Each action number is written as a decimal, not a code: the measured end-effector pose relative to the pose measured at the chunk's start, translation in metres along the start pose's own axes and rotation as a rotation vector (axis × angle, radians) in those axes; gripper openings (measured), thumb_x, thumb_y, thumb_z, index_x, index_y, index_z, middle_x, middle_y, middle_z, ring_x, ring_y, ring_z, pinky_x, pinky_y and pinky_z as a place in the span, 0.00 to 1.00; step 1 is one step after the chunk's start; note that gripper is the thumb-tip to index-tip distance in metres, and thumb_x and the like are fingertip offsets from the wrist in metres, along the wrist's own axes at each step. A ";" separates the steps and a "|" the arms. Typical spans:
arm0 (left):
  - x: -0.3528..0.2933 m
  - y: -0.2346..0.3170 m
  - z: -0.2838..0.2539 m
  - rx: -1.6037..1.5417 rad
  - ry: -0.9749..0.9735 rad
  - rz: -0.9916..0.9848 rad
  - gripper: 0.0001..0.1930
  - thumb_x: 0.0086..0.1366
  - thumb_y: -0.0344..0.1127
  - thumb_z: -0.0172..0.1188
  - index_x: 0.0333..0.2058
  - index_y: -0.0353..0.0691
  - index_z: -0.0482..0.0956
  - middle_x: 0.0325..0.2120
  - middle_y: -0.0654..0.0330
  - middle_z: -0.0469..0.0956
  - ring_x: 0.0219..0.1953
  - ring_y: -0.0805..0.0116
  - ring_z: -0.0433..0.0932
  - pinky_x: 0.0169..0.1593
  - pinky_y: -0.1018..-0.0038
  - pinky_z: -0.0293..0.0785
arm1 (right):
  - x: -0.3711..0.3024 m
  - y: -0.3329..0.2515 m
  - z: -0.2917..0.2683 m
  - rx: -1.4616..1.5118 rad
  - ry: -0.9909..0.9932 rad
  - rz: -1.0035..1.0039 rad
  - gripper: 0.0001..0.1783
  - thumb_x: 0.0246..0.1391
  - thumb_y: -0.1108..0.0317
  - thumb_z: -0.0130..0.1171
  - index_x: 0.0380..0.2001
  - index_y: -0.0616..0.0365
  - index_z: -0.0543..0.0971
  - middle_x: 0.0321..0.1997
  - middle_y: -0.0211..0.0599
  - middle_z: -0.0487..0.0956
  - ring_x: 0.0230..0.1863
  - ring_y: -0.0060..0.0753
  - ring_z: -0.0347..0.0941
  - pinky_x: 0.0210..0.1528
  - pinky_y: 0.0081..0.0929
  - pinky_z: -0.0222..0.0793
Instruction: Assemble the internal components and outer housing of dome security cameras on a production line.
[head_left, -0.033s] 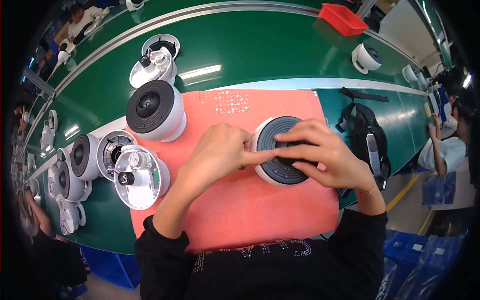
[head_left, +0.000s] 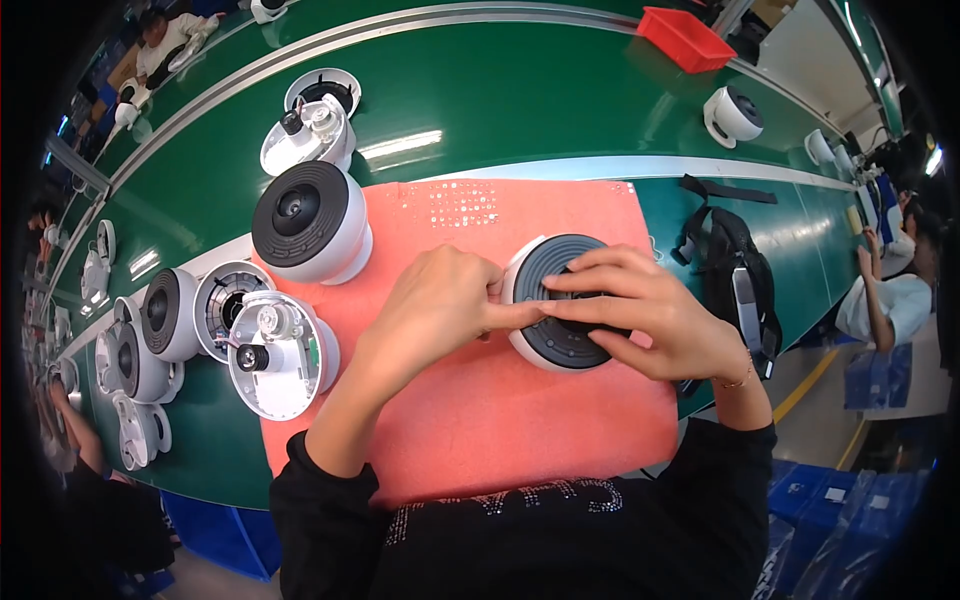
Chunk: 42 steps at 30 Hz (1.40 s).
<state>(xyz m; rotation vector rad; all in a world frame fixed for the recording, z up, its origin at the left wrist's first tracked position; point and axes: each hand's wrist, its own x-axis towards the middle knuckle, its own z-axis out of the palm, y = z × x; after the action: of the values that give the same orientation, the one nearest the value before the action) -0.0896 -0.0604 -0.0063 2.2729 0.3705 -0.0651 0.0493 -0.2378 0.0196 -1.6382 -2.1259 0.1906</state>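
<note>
A white round-bodied device (head_left: 556,344) with a dark grey, ridged circular face stands on the right half of the pink mat (head_left: 480,420). My left hand (head_left: 440,300) grips its left edge, thumb laid across the face and the other fingers curled down by the side. Over the centre of the face, my right hand (head_left: 645,310) has its fingers bent and partly spread, their tips on the dark surface. That hand covers most of the face's middle. Another such device (head_left: 310,220) rests at the mat's upper left corner, and an opened white housing (head_left: 280,355) with inner parts showing lies below it.
Several more devices (head_left: 168,315) and shells crowd the left bench. An opened unit (head_left: 310,135) sits on the green belt (head_left: 520,100). Small clear dots (head_left: 463,203) mark the mat's far side. A black strapped bag (head_left: 735,280) lies right; a red bin (head_left: 685,40) stands far right.
My right hand's fingers have shifted slightly over the dark face, opening a bit wider. My left hand and the device stay in place.
</note>
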 end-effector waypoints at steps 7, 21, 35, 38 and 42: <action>-0.005 -0.004 0.003 0.340 0.085 0.057 0.28 0.51 0.56 0.59 0.10 0.33 0.74 0.06 0.56 0.69 0.12 0.59 0.72 0.22 0.69 0.68 | -0.003 0.006 0.019 -0.050 0.408 0.377 0.27 0.46 0.59 0.60 0.47 0.64 0.70 0.45 0.49 0.73 0.47 0.45 0.69 0.48 0.31 0.64; -0.023 -0.013 0.039 -0.244 0.449 0.455 0.42 0.40 0.42 0.68 0.53 0.25 0.61 0.33 0.41 0.76 0.34 0.52 0.79 0.37 0.67 0.76 | 0.008 -0.006 0.032 0.540 0.464 0.485 0.38 0.29 0.56 0.73 0.41 0.61 0.64 0.42 0.46 0.72 0.46 0.34 0.69 0.49 0.28 0.64; 0.011 -0.021 -0.005 -1.140 0.471 0.559 0.32 0.52 0.42 0.57 0.53 0.30 0.62 0.48 0.52 0.68 0.52 0.64 0.66 0.56 0.69 0.58 | 0.054 0.000 0.003 0.792 0.569 0.216 0.53 0.35 0.66 0.68 0.62 0.54 0.46 0.59 0.46 0.59 0.57 0.38 0.61 0.50 0.30 0.67; 0.032 -0.014 0.001 -1.485 0.482 0.596 0.35 0.57 0.44 0.54 0.58 0.34 0.52 0.55 0.54 0.60 0.58 0.63 0.59 0.61 0.67 0.53 | 0.072 0.000 0.004 0.679 0.743 0.182 0.55 0.31 0.65 0.70 0.62 0.56 0.49 0.58 0.46 0.60 0.55 0.38 0.63 0.46 0.30 0.71; 0.045 -0.038 0.006 -1.412 0.546 0.736 0.38 0.53 0.42 0.57 0.59 0.36 0.51 0.54 0.55 0.61 0.56 0.62 0.61 0.59 0.66 0.56 | 0.084 0.003 0.004 0.828 0.769 0.162 0.54 0.30 0.68 0.69 0.61 0.57 0.51 0.58 0.43 0.60 0.57 0.36 0.61 0.52 0.30 0.65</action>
<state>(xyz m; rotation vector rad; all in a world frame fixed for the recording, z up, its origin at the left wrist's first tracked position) -0.0573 -0.0304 -0.0456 0.8565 -0.1739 0.9096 0.0333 -0.1569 0.0367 -1.1067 -1.1019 0.3591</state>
